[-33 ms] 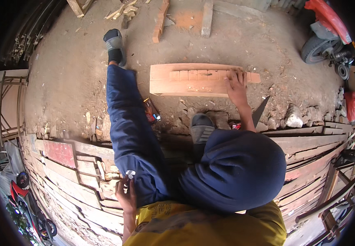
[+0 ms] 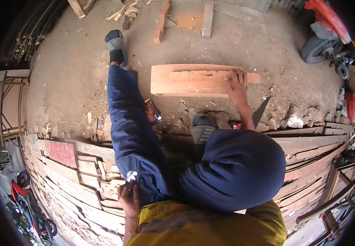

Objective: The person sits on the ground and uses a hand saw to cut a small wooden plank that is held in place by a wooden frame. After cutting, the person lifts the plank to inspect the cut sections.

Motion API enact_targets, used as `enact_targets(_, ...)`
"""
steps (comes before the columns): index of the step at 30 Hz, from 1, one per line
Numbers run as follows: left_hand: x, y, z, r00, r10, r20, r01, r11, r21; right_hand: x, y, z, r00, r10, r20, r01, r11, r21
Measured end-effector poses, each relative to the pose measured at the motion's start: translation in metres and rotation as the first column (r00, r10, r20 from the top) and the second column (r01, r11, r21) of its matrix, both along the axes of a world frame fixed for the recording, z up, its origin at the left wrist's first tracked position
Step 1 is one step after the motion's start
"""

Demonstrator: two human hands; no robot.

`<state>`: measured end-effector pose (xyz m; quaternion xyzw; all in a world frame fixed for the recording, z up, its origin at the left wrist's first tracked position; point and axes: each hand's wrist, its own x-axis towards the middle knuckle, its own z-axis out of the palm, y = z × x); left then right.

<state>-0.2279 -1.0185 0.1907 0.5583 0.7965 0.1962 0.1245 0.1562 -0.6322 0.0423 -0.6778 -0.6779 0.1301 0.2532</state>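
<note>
A thick reddish-brown timber block [image 2: 177, 88] lies on the dirt ground ahead of me. Along its top runs a narrow wooden strip [image 2: 194, 76] with several crosswise lines, its right end reaching past the block. My right hand [image 2: 237, 85] rests on the right part of the strip, fingers stretched out and lying over it. Down by my thigh, my left hand [image 2: 129, 200] has its fingers bent together against the blue trouser leg [image 2: 138, 135]; a small dark thing seems to be between them, too hidden to name. A dark saw blade [image 2: 261, 110] stands out beside my right forearm.
A dark packet [image 2: 152, 110] lies near my left leg. Beneath me are stacked planks [image 2: 308, 147]. Wood pieces [image 2: 161, 22] and a post [image 2: 207, 20] lie farther off. A motorbike wheel [image 2: 317, 49] is at the far right, rubble [image 2: 294, 117] nearer.
My left hand has shifted slightly, its fingers now lower against the trouser leg below the white mark. My right hand stays on the strip.
</note>
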Motion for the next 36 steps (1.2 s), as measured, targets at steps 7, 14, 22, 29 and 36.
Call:
enact_targets(7,0.011,-0.039,0.030,0.929,0.183,0.322,-0.139,0.978,-0.157,0.029,0.001,0.026,0.997,-0.074,0.012,0.074,0.997,0.005)
enact_targets(14,-0.097,0.020,0.108,0.964,0.011,0.264,0.099,0.912,-0.398,0.034,-0.004,0.031,0.998,-0.037,0.054,0.039,0.999,-0.037)
enact_targets(22,-0.160,0.237,0.222,0.990,-0.140,0.008,0.138,0.979,0.148,0.025,-0.005,0.033,0.997,-0.002,0.075,0.002,1.000,-0.013)
enact_targets(29,-0.011,0.359,0.137,0.745,-0.666,0.033,0.637,0.695,-0.334,0.073,0.007,0.036,0.914,-0.316,-0.253,0.374,0.899,0.227)
enact_targets(36,0.046,0.427,0.072,0.266,-0.959,0.103,0.848,0.181,-0.498,0.104,0.001,0.035,0.589,-0.451,-0.670,0.320,0.892,-0.319)
